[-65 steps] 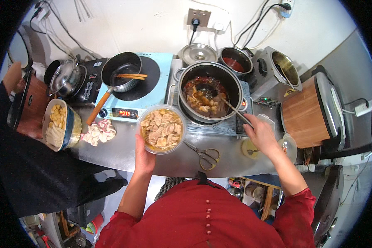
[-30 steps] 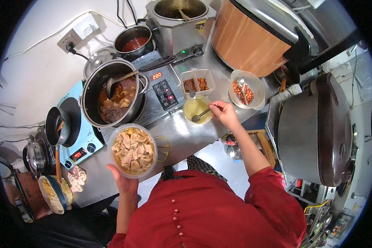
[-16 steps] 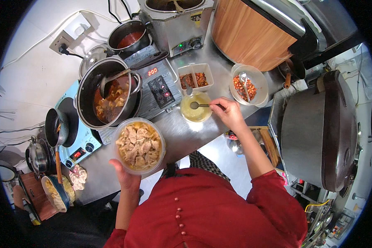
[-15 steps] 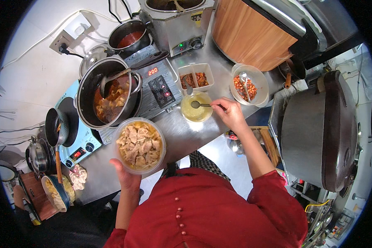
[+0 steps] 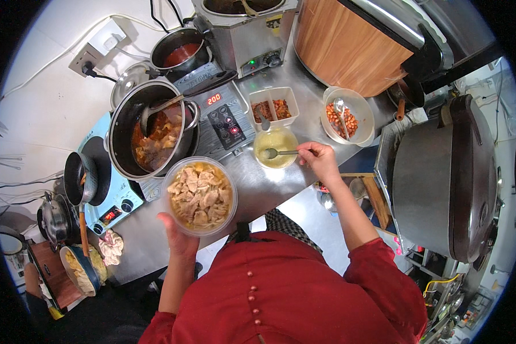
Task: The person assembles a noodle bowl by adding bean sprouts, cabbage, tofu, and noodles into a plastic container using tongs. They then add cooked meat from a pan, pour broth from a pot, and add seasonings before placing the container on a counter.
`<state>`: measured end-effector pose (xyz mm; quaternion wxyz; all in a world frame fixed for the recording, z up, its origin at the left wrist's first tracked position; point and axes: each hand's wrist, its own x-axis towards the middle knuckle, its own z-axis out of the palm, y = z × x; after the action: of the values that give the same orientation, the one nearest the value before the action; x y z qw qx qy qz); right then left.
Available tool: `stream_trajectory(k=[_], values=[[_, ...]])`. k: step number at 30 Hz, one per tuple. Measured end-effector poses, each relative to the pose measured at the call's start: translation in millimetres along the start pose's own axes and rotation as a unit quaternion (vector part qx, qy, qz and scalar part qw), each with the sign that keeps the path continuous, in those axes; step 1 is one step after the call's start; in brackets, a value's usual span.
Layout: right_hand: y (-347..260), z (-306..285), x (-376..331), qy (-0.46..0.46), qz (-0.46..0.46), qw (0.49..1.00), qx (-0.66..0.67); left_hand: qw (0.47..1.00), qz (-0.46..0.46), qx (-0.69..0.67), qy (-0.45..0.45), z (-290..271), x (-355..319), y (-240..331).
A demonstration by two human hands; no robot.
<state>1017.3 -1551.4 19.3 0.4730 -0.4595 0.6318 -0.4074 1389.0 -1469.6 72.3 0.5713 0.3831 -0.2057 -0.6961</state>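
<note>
My left hand (image 5: 180,236) holds a round clear plastic bowl (image 5: 234,198) from below, its thumb at the side. Pale chunks of cooked meat (image 5: 202,198) in broth fill it. Pinched by the handle, a small dark spoon (image 5: 286,152) is in my right hand (image 5: 318,160). The spoon's head dips into a small tub (image 5: 265,163) of yellowish sauce. Behind that tub stands a two-part white container (image 5: 292,97) of chopped red and dark seasoning, with another small spoon between the two. A large pot (image 5: 116,109) of reddish meat stew with a ladle (image 5: 145,121) stands to the left.
An induction cooker (image 5: 226,129) sits under the large pot, beside a blue cooker (image 5: 117,200) bearing a small pan (image 5: 77,178). At the back are a saucepan (image 5: 183,53) of red liquid and a steel warmer (image 5: 246,43). A bowl of peanuts (image 5: 361,132) stands at right, near a wood-patterned barrel (image 5: 350,46).
The bowl of meat in my left hand has shifted right and slightly up. My right hand has lowered a little, and the spoon's head has moved toward the tub's left side.
</note>
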Motion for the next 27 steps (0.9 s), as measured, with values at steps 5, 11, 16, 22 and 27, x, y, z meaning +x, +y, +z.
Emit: stream_trajectory(k=[5, 11, 16, 22, 27], values=[[-15.3, -18.7, -10.2, -0.010, 0.043, 0.992, 0.117, 0.999, -0.023, -0.013, -0.033, -0.6, 10.3, -10.5], [-86.4, -17.6, -48.8, -0.013, 0.009, 0.992, 0.125, 0.997, -0.065, 0.037, -0.037, 5.6, 26.2, -30.6], [-129.4, 9.0, -72.1, -0.036, -0.084, 0.991, 0.095, 0.992, -0.067, -0.016, -0.102, 19.0, 45.0, -38.5], [-157.1, 19.3, -76.4, -0.001, -0.419, 0.874, -0.246, 0.992, -0.057, -0.019, -0.114, 31.3, 54.5, -40.2], [-139.6, -14.3, -60.8, 0.102, -0.310, 0.908, -0.263, 0.993, -0.048, -0.013, -0.103, 32.7, 58.0, -41.2]])
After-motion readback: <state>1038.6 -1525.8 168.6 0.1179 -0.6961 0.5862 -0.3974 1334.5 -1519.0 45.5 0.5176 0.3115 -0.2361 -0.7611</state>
